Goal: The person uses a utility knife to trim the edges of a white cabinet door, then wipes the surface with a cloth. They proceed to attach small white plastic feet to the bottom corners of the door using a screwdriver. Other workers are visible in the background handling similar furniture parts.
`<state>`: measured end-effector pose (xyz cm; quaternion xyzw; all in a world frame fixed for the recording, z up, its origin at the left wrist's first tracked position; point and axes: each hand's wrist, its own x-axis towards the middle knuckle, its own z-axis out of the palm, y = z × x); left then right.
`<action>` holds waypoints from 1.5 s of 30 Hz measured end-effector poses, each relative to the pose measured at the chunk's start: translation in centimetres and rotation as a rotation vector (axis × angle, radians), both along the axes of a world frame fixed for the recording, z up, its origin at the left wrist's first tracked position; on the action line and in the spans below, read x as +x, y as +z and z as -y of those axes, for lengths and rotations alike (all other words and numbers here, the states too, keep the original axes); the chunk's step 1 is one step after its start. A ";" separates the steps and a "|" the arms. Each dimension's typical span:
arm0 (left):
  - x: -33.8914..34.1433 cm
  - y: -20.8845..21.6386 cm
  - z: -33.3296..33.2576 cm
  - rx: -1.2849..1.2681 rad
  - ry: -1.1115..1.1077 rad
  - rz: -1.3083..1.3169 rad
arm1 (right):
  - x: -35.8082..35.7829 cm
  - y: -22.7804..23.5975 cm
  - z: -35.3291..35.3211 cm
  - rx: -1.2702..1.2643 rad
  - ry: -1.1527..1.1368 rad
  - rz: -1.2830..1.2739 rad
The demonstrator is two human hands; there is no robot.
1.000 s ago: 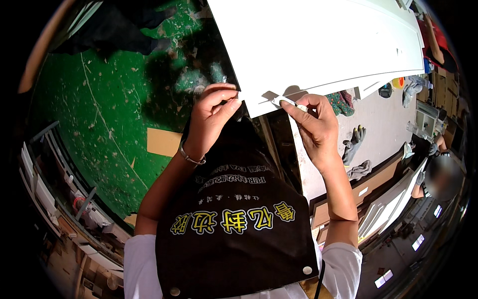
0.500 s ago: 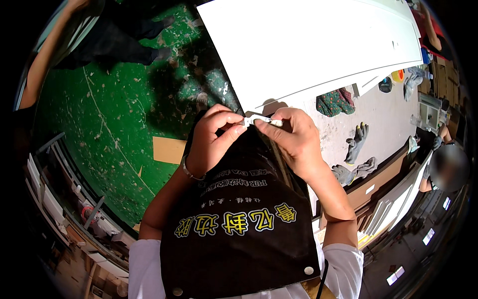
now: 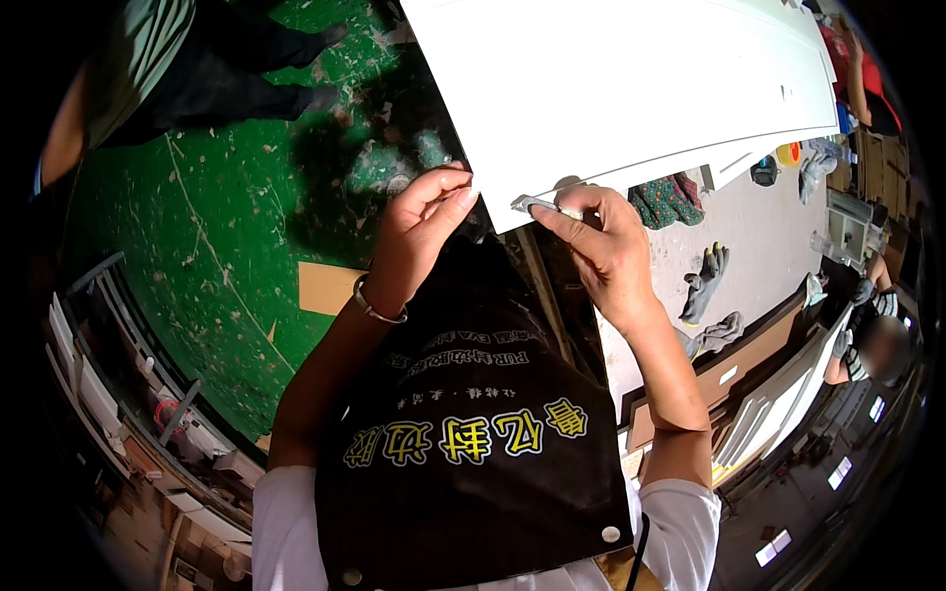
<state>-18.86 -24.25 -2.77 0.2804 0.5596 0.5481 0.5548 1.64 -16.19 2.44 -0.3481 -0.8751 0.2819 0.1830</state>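
Note:
My right hand is closed round a small silver metal tool, with thumb and forefinger pinching it. The tool's angular head points left, over the near corner of a large white panel. My left hand is closed, its thumb and fingertips together at the panel's left edge. Whatever lies between those fingertips, if anything, is too small to make out. A dark apron with yellow lettering covers my front below both hands.
Grey work gloves and a patterned cloth lie on a pale surface at right. A cardboard piece rests on the green floor. One person's legs show at upper left; others stand at far right.
My hands have moved apart and slightly forward. The left fingers have come off the silver tool, which stays in my right hand and is now above the panel's corner.

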 end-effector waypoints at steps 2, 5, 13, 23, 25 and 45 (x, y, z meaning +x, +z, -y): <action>0.2 0.0 -0.2 0.008 0.005 -0.017 | -0.1 -0.1 0.0 -0.002 0.008 -0.004; 0.3 -0.5 -0.1 0.006 -0.010 -0.013 | -0.3 -0.2 -0.1 0.010 0.020 -0.003; 0.4 -0.5 0.0 0.004 -0.007 0.024 | -0.8 -0.1 0.4 0.021 -0.035 0.111; 0.4 -0.5 -0.2 0.018 -0.006 0.000 | -0.7 0.2 -0.6 0.015 0.016 0.135; 0.4 -0.4 -0.2 0.018 -0.011 -0.001 | -0.5 0.5 -0.8 -0.029 0.030 0.110; 0.5 -0.3 -0.3 0.031 0.005 0.016 | -0.6 0.6 -0.3 0.024 0.061 0.027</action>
